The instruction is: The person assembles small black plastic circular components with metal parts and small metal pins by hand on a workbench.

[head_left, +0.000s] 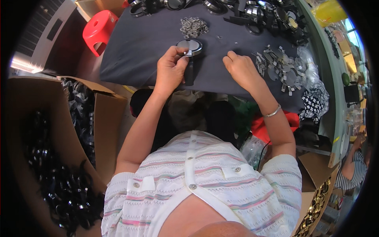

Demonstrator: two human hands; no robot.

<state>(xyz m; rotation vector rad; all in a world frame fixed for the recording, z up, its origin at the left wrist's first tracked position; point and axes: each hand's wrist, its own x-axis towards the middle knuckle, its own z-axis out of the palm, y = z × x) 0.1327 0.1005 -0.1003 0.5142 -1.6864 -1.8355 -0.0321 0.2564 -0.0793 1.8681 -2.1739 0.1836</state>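
My left hand pinches a round, silver-rimmed piece on a black strap at its left edge, above the dark cloth. Its pale flat face is turned up, and the strap hangs toward me. My right hand is apart from it, to the right, with thumb and fingertips pressed together; whatever may be between them is too small to make out. Just right of that hand lies a loose pile of flat grey discs with small tabs. Beyond the left hand sits a heap of small metal clips.
Black straps with round shiny pieces crowd the table's far edge. At the left stand a red stool and cardboard boxes, one full of black strapped pieces. A patterned cloth bundle hangs at the table's right edge.
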